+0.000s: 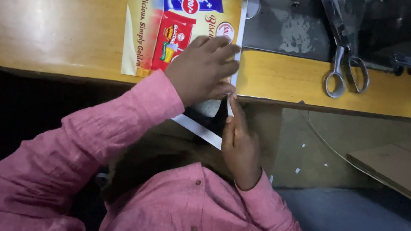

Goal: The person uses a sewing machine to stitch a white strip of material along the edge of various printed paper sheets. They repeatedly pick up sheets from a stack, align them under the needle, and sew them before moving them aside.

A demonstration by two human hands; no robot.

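The left hand [204, 68] lies flat, fingers spread and pressed down on a printed poster [146, 26], a yellow sheet showing blue and red biscuit packets. The poster rests on the yellow wooden table [55, 23], its right edge running past the table's near edge and hanging down in front of the person. The right hand [238, 143] comes up from below that near edge, fingers together and pinching the poster's white border [229, 105] just beneath the left hand; the two hands almost touch there. A white strip of the sheet [197, 128] slants down to the left between the forearms. Both arms wear pink sleeves [89, 145]. To the right, well apart from the hands, a pair of metal scissors [343, 68] lies across the table, partly on a dark sewing-machine base [293, 24].
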